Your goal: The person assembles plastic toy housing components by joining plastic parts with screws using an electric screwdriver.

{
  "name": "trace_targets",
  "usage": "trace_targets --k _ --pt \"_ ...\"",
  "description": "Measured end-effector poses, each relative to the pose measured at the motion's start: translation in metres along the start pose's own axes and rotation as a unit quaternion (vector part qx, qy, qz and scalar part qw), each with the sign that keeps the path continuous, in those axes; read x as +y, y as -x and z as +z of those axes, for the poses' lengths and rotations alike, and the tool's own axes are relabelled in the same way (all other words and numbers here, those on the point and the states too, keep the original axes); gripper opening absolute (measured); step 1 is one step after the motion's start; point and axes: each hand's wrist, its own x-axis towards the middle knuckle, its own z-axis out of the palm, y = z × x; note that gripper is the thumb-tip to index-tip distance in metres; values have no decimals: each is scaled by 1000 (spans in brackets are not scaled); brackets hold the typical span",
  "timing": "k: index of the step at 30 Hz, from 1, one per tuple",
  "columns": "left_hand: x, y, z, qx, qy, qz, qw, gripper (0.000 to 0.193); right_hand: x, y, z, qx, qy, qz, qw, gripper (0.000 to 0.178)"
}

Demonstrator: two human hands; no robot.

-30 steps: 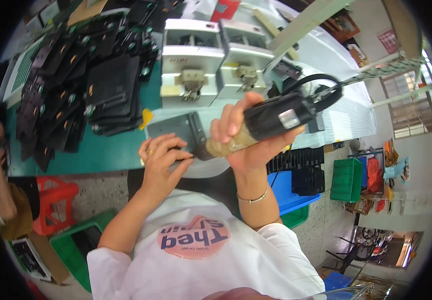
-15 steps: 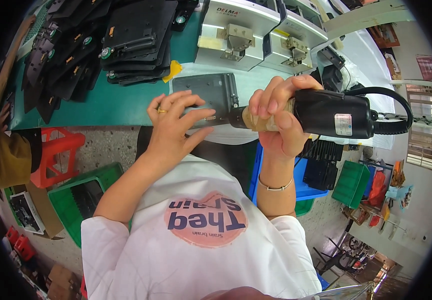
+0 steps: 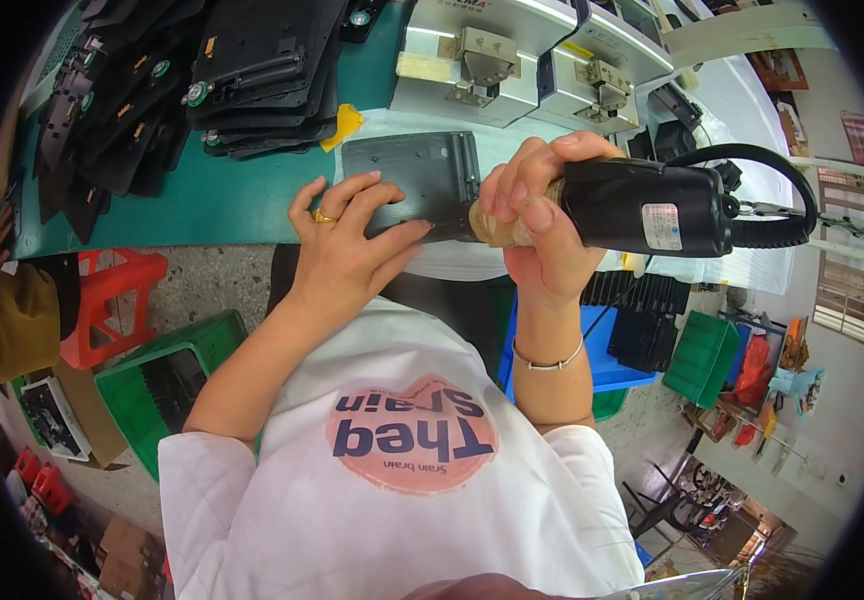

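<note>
A dark grey flat plate (image 3: pixel 414 178) lies on a white sheet at the near edge of the green bench (image 3: pixel 242 195). My left hand (image 3: pixel 347 250) presses on the plate's near left part, fingers spread, a ring on one finger. My right hand (image 3: pixel 542 225) grips a black electric screwdriver (image 3: pixel 642 208) with a tan taped nose. The tool lies almost level and its nose rests against the plate's near right edge. A black cable loops from the tool's back end.
Stacks of black panels (image 3: pixel 252 70) cover the bench at the back left. Two white fixture blocks (image 3: pixel 482 55) stand behind the plate. Under the bench sit a red stool (image 3: pixel 112 300), a green crate (image 3: pixel 167 385), a blue bin (image 3: pixel 612 365) and another green bin (image 3: pixel 700 358).
The view has swung so the bench sits higher and nearer. The screwdriver has tipped from slanted to nearly level. My left hand stays on the plate.
</note>
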Motion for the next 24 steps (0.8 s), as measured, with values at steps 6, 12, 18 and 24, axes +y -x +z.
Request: trace_targets --k 6,12,18,24 --pt "0 0 1 6 1 -2 1000 22 5 1 -1 -10 35 -12 999 44" --pt "1 0 0 9 15 -10 1000 21 11 0 2 -54 92 -40 993 47" --pt "2 -5 0 0 44 -45 998 15 8 -10 7 -129 133 -3 983 50" --pt "3 -7 3 10 59 -77 995 10 9 -7 7 -81 71 51 993 44"
